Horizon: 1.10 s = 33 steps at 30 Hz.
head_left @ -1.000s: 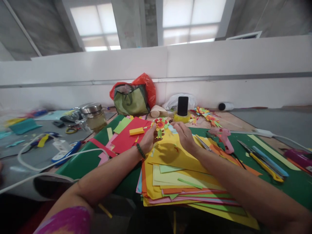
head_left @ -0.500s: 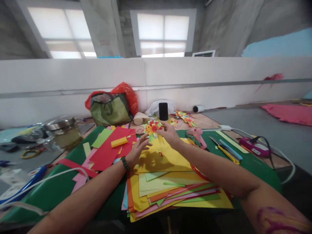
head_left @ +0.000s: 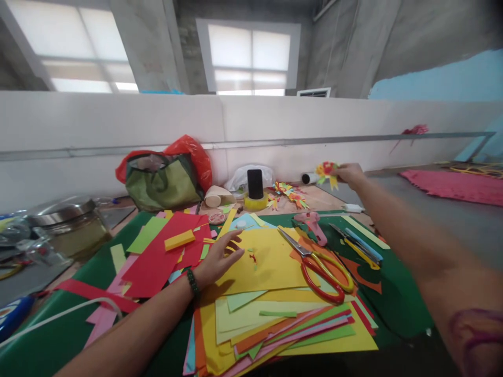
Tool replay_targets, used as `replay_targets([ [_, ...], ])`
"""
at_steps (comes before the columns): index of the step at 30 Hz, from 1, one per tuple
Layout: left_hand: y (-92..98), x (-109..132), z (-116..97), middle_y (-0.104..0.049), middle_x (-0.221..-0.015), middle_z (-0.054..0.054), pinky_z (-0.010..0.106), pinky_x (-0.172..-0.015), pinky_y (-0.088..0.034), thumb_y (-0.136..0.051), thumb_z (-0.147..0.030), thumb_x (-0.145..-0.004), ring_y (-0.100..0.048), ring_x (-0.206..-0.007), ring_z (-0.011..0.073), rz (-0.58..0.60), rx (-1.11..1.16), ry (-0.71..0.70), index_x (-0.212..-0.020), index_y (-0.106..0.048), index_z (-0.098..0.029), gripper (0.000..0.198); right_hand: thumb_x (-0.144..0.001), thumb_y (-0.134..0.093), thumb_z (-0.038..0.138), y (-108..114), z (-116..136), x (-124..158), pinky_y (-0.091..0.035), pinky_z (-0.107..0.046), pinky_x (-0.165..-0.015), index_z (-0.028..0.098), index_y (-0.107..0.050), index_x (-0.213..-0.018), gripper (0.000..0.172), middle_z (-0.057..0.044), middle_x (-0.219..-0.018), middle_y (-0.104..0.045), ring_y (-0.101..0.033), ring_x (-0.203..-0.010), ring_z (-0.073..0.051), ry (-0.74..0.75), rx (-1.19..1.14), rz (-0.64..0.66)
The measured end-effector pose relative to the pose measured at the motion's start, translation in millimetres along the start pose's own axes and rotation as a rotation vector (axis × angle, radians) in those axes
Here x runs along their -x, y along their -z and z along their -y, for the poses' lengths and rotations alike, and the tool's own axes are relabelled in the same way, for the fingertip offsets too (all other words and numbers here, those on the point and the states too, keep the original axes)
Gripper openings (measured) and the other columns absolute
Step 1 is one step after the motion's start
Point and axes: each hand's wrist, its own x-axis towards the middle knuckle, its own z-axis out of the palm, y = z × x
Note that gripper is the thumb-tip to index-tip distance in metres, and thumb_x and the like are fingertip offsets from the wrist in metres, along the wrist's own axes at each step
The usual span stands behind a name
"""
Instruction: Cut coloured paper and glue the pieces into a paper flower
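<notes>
My right hand [head_left: 351, 175] is stretched far out to the right, above the table's back edge, pinching a small paper flower [head_left: 327, 170] of red, yellow and green. My left hand [head_left: 217, 260] lies with fingers spread on a yellow sheet [head_left: 267, 262] that tops a stack of coloured paper [head_left: 275, 319]. Red-handled scissors [head_left: 320, 267] lie on the stack just right of that hand.
A pink glue gun [head_left: 312, 225], cutters [head_left: 359, 242] and more paper flowers [head_left: 291, 192] lie on the green mat [head_left: 396, 293]. A phone [head_left: 255, 184] stands on a tape roll. A green bag [head_left: 163, 180], a jar [head_left: 74, 228] and a white cable [head_left: 58, 314] are at the left.
My right hand has carried the paper flower from the middle of the table up and away to the far right. My left hand has let go and settled on the yellow sheet. The view turned right.
</notes>
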Motion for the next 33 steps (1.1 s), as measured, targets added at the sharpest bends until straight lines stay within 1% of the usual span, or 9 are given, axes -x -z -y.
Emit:
replay_targets([
  [6,-1.1,-1.0,5.5,-0.059,-0.107,0.01,0.036,-0.076,-0.054,-0.061,-0.048,-0.08,-0.061,-0.088,0.0194,-0.015,-0.065,-0.02,-0.126,-0.052,-0.02,0.055,-0.089,-0.064,0.026,-20.7,-36.2,-1.2,-0.054,-0.029,-0.068,0.013,-0.063,-0.097,0.016,-0.004,-0.092,-0.065,-0.062,-0.076,-0.013,-0.16,0.0,0.075],
  [9,0.0,-1.2,8.2,-0.059,-0.11,0.011,0.039,-0.08,-0.053,-0.062,-0.046,-0.079,-0.061,-0.091,0.0209,-0.094,-0.103,-0.049,-0.127,-0.052,-0.022,0.055,-0.071,-0.077,0.012,-24.6,-9.4,-2.2,-0.048,-0.022,-0.056,0.013,-0.058,-0.07,0.019,0.003,-0.062,-0.058,-0.053,-0.055,-0.008,-0.084,-0.083,0.08],
  [13,3.6,-3.0,1.8,-0.053,-0.128,0.013,0.046,-0.093,-0.047,-0.071,-0.044,-0.071,-0.058,-0.106,0.0252,-0.22,-0.132,-0.103,-0.137,-0.043,-0.024,0.074,-0.068,-0.074,0.008,-15.4,48.0,18.2,-0.045,-0.017,-0.054,0.014,-0.057,-0.068,0.018,0.005,-0.059,-0.056,-0.049,-0.051,-0.004,0.066,-0.181,0.181],
  [19,8.3,-18.0,-53.1,-0.033,-0.15,0.016,0.038,-0.083,-0.052,-0.079,-0.039,-0.063,-0.055,-0.072,0.0091,-0.224,0.185,-0.064,-0.147,-0.023,-0.029,0.102,-0.059,-0.074,0.008,-37.2,99.7,123.7,-0.046,-0.018,-0.051,0.016,-0.06,-0.079,0.025,0.002,-0.067,-0.066,-0.058,-0.058,-0.009,0.283,-0.245,0.582],
  [22,-1.7,-25.8,-86.1,-0.06,-0.118,0.006,0.034,-0.076,-0.052,-0.081,-0.027,-0.058,-0.053,-0.068,0.0085,-0.064,0.471,-0.023,-0.126,-0.051,-0.024,0.075,-0.057,-0.071,0.009,-60.4,107.5,172.1,-0.047,-0.019,-0.053,0.018,-0.058,-0.082,0.029,0.004,-0.067,-0.066,-0.06,-0.061,-0.011,0.366,-0.328,0.752],
  [25,-20.9,-23.4,-113.0,-0.058,-0.068,-0.001,0.035,-0.075,-0.052,-0.077,-0.029,-0.062,-0.054,-0.067,0.0129,0.088,0.607,0.027,-0.082,-0.063,-0.017,0.028,-0.057,-0.07,0.009,-79.3,111.8,192.8,-0.045,-0.019,-0.053,0.019,-0.059,-0.086,0.032,0.006,-0.066,-0.065,-0.06,-0.062,-0.012,0.378,-0.366,0.77],
  [28,-39.0,-7.5,-131.4,-0.044,-0.051,-0.004,0.026,-0.055,-0.043,-0.071,-0.041,-0.071,-0.041,-0.05,0.0085,0.202,0.659,0.126,-0.071,-0.06,-0.016,0.028,-0.061,-0.07,0.008,-84.8,113.6,178.3,-0.047,-0.02,-0.058,0.017,-0.061,-0.089,0.03,0.005,-0.068,-0.066,-0.06,-0.065,-0.012,0.352,-0.373,0.676],
  [30,-43.3,6.8,-134.1,-0.027,-0.045,-0.008,0.021,-0.048,-0.03,-0.068,-0.048,-0.075,-0.024,-0.044,0.0053,0.154,0.674,0.199,-0.067,-0.055,-0.016,0.034,-0.067,-0.069,0.007,-78.2,110.2,149.7,-0.047,-0.019,-0.06,0.016,-0.062,-0.091,0.026,0.004,-0.07,-0.066,-0.059,-0.065,-0.01,0.315,-0.362,0.568],
  [33,-30.0,21.9,-116.8,-0.031,-0.049,-0.008,0.019,-0.046,-0.022,-0.075,-0.049,-0.067,-0.024,-0.047,0.0051,0.058,0.61,0.236,-0.063,-0.048,-0.017,0.042,-0.078,-0.066,0.01,-53.4,90.3,91.3,-0.049,-0.02,-0.063,0.015,-0.062,-0.095,0.018,0.002,-0.081,-0.066,-0.06,-0.069,-0.009,0.235,-0.307,0.408],
])
